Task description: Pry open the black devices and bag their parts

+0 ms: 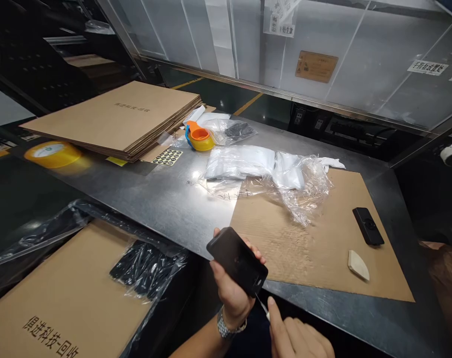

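My left hand (231, 293), with a metal watch at the wrist, is closed around a flat black device (236, 261) shaped like a phone shell, held tilted over the front edge of the metal table (162, 199). My right hand (296, 338) sits just below it, fingers pinched on a thin white sliver (263, 307) that touches the device's lower corner. I cannot make out what the sliver is.
A brown cardboard mat (322, 248) carries a second black device (368, 226) and a beige wedge (358, 264). Clear plastic bags (270, 174), an orange tape dispenser (198, 137), a sticker sheet (167, 157), stacked flat cartons (114, 119), yellow tape (53, 154) lie beyond. A bag-lined carton (61, 293) sits front left.
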A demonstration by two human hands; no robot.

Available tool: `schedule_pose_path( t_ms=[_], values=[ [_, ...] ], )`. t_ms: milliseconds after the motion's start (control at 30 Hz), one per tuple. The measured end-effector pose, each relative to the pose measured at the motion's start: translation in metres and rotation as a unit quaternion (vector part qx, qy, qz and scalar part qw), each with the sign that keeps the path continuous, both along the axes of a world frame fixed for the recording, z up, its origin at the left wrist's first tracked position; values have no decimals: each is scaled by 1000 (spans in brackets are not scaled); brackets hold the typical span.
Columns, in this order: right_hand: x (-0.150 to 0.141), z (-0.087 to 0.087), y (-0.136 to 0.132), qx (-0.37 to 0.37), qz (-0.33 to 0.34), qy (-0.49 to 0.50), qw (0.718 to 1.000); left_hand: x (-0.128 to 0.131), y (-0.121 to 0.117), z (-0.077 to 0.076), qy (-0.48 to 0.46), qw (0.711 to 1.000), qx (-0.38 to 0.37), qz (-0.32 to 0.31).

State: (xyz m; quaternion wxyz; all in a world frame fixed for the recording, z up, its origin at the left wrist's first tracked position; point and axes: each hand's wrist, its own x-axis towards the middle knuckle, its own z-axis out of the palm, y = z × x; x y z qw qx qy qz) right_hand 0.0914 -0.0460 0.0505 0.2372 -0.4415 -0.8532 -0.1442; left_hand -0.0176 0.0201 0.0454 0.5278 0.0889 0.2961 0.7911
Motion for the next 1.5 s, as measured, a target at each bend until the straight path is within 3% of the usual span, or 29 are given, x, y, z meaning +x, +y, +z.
schedule_pose_path(
  t_ms=[367,633,900,1100,1300,1500],
  values=[
    [-4,7,10,41,20,14,999,2,-2,4,4,1000,7,30],
    [4,-1,1,13,7,-68,998,4,-3,6,45,998,-27,29],
    [17,4,12,-13,-4,-15,1000,-4,-3,-1,36,987,-150,-40],
    [36,-4,12,-175,35,37,983,-11,-1,-2,-30,975,-165,-144],
    [40,0,7,-105,-10,-23,994,-7,0,5,-46,971,-155,-176],
    [38,4,8,-85,-23,-39,995,-6,-1,5,-39,972,-141,-185]
  ],
)
